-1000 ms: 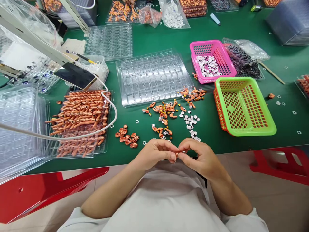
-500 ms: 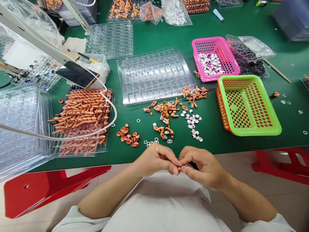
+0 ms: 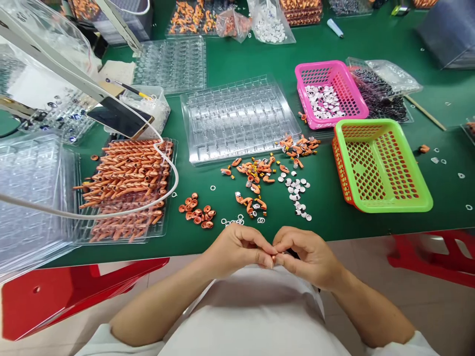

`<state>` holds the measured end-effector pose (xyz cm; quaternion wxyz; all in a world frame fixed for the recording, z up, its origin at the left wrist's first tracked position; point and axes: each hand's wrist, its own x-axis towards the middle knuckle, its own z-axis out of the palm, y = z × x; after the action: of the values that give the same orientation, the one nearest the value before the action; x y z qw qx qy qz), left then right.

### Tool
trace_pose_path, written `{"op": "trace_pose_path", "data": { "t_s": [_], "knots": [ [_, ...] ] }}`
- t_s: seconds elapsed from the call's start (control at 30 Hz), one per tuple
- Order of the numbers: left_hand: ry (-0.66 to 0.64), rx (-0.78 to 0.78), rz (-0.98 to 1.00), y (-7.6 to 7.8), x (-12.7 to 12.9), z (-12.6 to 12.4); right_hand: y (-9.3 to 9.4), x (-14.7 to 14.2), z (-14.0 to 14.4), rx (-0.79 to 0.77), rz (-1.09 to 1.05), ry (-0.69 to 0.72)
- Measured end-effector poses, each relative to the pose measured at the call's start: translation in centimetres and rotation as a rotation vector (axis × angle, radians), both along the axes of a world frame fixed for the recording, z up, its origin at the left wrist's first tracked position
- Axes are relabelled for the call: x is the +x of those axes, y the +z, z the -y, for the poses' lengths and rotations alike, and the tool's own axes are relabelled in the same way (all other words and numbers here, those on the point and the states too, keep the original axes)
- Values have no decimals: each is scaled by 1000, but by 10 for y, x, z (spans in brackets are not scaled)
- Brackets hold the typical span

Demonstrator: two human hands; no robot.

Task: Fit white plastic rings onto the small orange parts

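Just past the table's near edge, my left hand (image 3: 237,251) and my right hand (image 3: 310,256) meet fingertip to fingertip. Both pinch a small copper-coloured part (image 3: 273,258) that is mostly covered by the fingers, so its exact shape is hidden. Beyond my left hand lie copper-coloured cup-shaped shells (image 3: 196,211) and thin white rings (image 3: 233,221). Several orange curved pieces with gold-coloured ends (image 3: 256,170) are strewn over the middle of the table. To their right are small white discs (image 3: 297,190).
Clear plastic trays (image 3: 237,116) stand behind the loose parts. A tray packed with copper-coloured pieces (image 3: 126,178) is on the left, crossed by a white cable (image 3: 176,173). On the right sit a pink basket (image 3: 361,116) holding white discs and a green basket (image 3: 393,205).
Both hands stay together at nearly the same spot, with a small shift of the fingers. The copper-coloured part shows less between the fingertips. The whole view has tilted slightly.
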<state>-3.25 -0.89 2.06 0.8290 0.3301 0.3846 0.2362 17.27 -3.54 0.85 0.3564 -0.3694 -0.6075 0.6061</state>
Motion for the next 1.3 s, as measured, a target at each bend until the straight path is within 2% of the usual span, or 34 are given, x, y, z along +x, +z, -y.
{"op": "trace_pose_path", "data": {
  "t_s": [0.23,0.47,0.7,0.9,1.13,1.23,1.3],
  "knots": [
    [61,229,-259,1,8,-7,-8,-5,-5,136,165,-250],
    [153,133,-209,1,17,-9,-17,-10,4,209,197,-373],
    [126,159,-280,-4,19,-6,-18,-12,6,332,234,-385],
    [172,193,-283,0,18,-8,-16,-6,4,238,237,-357],
    [210,314,-364,-3,19,-7,-18,0,8,137,188,-366],
    [187,440,-425,-5,19,-5,-20,1,12,56,151,-417],
    [176,623,-506,-7,19,-3,-20,0,13,-11,128,-474]
  ]
}}
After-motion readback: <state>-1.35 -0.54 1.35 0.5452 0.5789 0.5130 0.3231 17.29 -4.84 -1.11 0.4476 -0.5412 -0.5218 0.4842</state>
